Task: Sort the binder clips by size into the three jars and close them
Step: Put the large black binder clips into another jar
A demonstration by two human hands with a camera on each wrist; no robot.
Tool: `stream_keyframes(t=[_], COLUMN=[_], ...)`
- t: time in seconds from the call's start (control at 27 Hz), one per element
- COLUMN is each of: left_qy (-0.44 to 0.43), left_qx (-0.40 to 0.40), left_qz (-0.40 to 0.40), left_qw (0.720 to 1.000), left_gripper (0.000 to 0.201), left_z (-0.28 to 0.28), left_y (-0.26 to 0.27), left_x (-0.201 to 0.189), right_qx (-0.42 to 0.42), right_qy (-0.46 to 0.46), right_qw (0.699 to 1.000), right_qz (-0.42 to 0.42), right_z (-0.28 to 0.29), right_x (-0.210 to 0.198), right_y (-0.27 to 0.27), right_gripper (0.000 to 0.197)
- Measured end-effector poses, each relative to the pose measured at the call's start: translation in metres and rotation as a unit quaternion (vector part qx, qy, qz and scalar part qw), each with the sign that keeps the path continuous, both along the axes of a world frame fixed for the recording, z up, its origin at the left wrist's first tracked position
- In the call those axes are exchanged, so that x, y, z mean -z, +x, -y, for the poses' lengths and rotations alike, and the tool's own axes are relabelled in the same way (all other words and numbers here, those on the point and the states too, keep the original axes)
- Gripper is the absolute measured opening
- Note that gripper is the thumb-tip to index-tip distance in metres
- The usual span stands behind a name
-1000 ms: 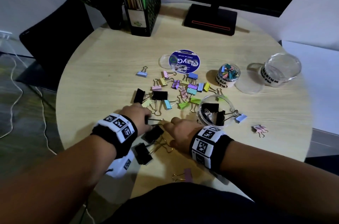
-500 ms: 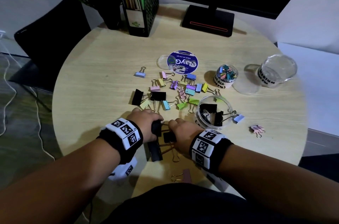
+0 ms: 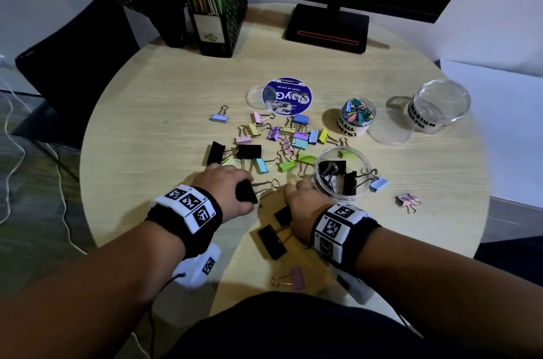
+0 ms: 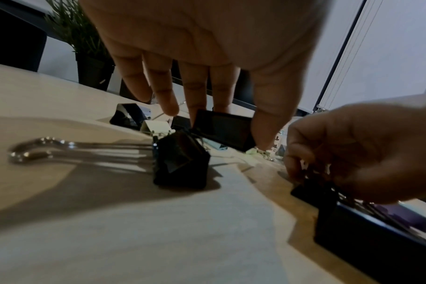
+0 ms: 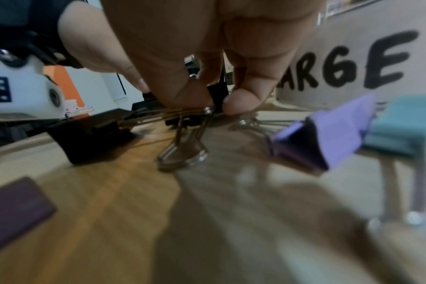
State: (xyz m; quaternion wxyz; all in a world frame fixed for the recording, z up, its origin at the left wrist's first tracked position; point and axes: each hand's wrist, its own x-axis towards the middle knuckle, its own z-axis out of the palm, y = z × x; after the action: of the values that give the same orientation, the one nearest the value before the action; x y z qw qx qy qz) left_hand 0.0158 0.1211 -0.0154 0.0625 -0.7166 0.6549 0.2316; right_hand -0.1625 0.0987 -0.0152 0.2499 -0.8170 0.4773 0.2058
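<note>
near edge of worktop (image 3: 147, 170): both hands low among the black clips, beside the large jar (image 3: 342, 173)
left hand (image 3: 227, 188): fingers clamped on a large black clip (image 3: 246, 191), wire handles pointing right
right hand (image 3: 299, 205): fingers pinched on the wire handle of another black clip (image 3: 282, 215)
loose: a third black clip (image 3: 271, 241) lies just by the right wrist
step: gathering large clips, judged
next: lift both clear of tangled handles, drop into large jar
</note>
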Motion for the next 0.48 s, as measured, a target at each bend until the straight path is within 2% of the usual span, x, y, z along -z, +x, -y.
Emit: stream_keyframes(t=[0.15,0.3,0.33,0.41,0.48], left_qy=[0.023,0.024,0.022,0.015,0.01], left_qx=[-0.006,-0.011,-0.012,-0.009,-0.006], left_qz=[-0.029,-0.041,-0.043,-0.044,-0.042], left_qw=[0.999,0.999,0.999,0.999,0.999], left_gripper=[0.058,0.059,0.059,0.058,0.058], left_z=[-0.001,-0.001,0.0,0.002,0.002], left_y=[0.0,-0.001,-0.002,-0.003,-0.005], left_x=[0.009,0.013,0.013,0.015,0.016], right_qx=[-0.009,-0.023,-0.046,-0.146,-0.239], right_qy=[-0.019,-0.033,-0.047,-0.081,-0.075], right_qw=[0.998,0.998,0.997,0.984,0.965], right_qz=[0.051,0.042,0.047,0.064,0.074], right_z=[0.003,0.006,0.004,-0.003,-0.01], right_x=[-0.008,-0.011,-0.011,-0.008,-0.004], right_y=[-0.005,-0.01,-0.011,-0.012,-0.009], right_gripper=[0.042,0.036,0.036,0.04,0.042])
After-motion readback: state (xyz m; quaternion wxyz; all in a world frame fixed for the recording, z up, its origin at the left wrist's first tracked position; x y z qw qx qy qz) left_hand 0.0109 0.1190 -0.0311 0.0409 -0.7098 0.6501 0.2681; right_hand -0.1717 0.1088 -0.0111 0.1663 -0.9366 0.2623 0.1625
